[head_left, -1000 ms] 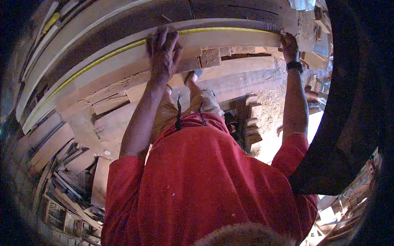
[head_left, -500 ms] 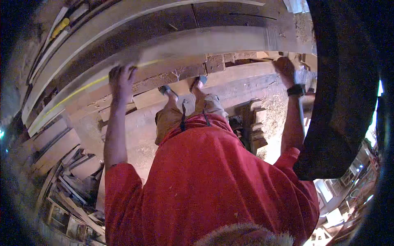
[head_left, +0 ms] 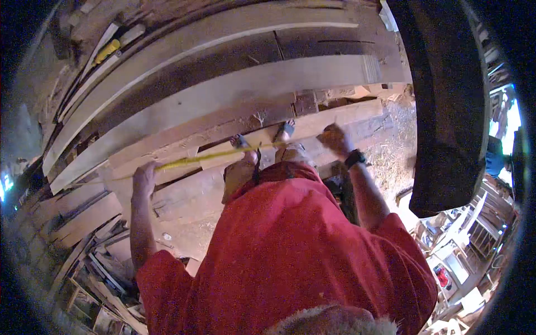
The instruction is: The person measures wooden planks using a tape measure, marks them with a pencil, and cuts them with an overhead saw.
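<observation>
A yellow tape measure (head_left: 206, 158) stretches across in front of my legs, its blade blurred by motion. My left hand (head_left: 144, 177) is closed around the blade at the left, and a thin length of it runs on past the hand. My right hand (head_left: 335, 140), with a dark watch on the wrist, is closed at the blade's other side; its fingers hide what part of the tape they hold. Beyond both hands lies a long pale plank (head_left: 223, 92), apart from them.
More long boards (head_left: 184, 47) lie behind the plank. A yellow object (head_left: 107, 51) rests among strips at upper left. Scrap wood (head_left: 106, 279) is piled at lower left. A large dark beam-like shape (head_left: 446, 111) blocks the right side. Sawdust (head_left: 391, 139) covers the ground.
The tape has come off the plank's near edge toward my body. My right hand has moved left and nearer to me; my left hand has moved slightly down and left, away from the plank.
</observation>
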The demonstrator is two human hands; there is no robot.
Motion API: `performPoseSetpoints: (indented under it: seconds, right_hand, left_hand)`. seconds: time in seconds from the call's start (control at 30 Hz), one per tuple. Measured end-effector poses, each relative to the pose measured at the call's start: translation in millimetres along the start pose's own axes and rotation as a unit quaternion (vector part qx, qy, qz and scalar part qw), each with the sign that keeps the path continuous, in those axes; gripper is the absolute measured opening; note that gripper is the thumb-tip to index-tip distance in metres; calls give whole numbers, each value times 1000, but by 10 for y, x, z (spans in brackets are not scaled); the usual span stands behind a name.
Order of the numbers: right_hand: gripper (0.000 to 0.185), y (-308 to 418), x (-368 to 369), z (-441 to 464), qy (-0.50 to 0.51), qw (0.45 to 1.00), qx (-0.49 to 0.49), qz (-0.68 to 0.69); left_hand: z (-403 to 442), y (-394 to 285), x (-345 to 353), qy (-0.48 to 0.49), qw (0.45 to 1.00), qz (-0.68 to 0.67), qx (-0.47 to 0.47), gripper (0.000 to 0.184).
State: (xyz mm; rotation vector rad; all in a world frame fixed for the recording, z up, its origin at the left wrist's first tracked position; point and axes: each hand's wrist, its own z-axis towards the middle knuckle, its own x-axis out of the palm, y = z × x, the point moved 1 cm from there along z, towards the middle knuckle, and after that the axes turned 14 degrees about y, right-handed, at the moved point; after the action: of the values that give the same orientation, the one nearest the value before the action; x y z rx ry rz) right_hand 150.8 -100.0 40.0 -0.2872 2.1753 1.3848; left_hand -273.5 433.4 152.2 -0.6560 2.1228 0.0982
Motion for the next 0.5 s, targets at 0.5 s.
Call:
performPoseSetpoints:
  seconds: [0.5]
  right_hand:
    - [36, 948, 569, 202, -20, 979, 195, 63]
  left_hand:
    - [-481, 1612, 473, 62, 984, 19, -166, 28]
